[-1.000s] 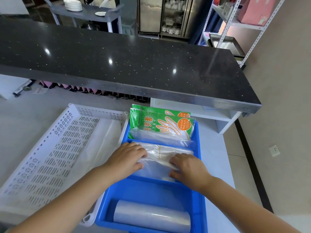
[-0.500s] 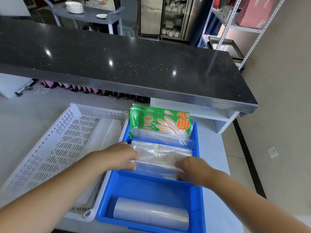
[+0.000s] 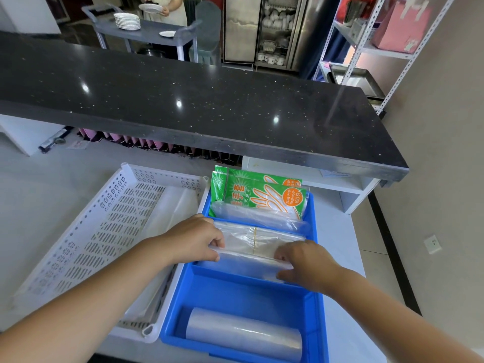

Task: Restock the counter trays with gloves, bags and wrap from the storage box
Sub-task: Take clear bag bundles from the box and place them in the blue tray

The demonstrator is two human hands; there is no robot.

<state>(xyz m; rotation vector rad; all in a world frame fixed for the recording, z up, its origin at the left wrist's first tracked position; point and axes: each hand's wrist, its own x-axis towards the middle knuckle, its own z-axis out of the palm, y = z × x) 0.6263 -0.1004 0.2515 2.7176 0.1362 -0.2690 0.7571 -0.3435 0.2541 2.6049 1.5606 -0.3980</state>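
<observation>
Head view: left hand (image 3: pixel 195 241) and right hand (image 3: pixel 305 263), formerly flat, now pinch the clear bag stack (image 3: pixel 255 247) upright in the blue tray (image 3: pixel 318 310)'s middle compartment; bags nearly seated.

Single head-worn wide-angle view, looking forward and steeply down from close above the blue tray (image 3: pixel 313 307) on the counter (image 3: pixel 65 184). Both forearms enter from 6 o'clock. Far shelving (image 3: pixel 366 45) lies toward 1 o'clock.

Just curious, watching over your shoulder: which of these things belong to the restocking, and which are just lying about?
In the job: blue tray, glove packs, clear bags, wrap roll, white basket.

Lying about: plate stack, metal pan, pink box.
</observation>
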